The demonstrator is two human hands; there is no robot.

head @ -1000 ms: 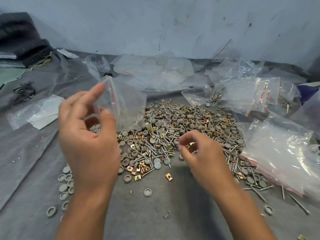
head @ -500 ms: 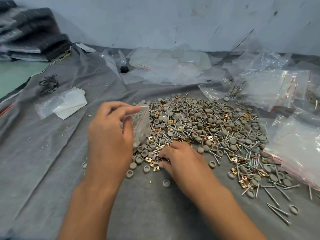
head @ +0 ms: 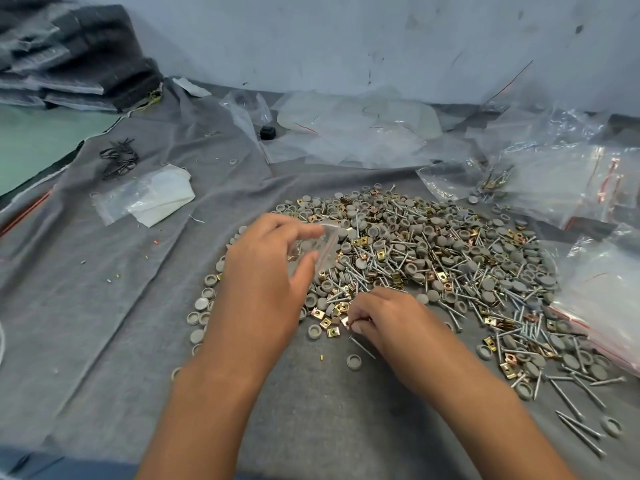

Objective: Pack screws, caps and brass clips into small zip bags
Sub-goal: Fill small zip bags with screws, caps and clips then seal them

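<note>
Left hand [head: 263,289] sits left of centre, holding a small clear zip bag with a red seal line [head: 320,251] between thumb and fingers, right over the near-left edge of the big mixed pile of grey round caps, silver screws and brass square clips [head: 433,258] that fills the middle of the frame. Right hand [head: 384,320] is low at the pile's near edge with its fingertips curled in, pinching what looks like a brass clip [head: 346,322], though the fingers hide most of it.

My take on doing this step well: keep the bag mouth propped open and tilted toward the picking hand so the travel is tiny, and pick from the loose scatter at the rim rather than digging into the tangle where screws snag.

For room, the grey cloth on the bench [head: 104,323] is open in the lower left and between the forearms, so that's where to stage counts. The right side of the frame is crowded with large clear plastic bags [head: 602,299] lying close against the pile, and long screws [head: 578,420] stray at lower right, easy to knock with a forearm.
</note>
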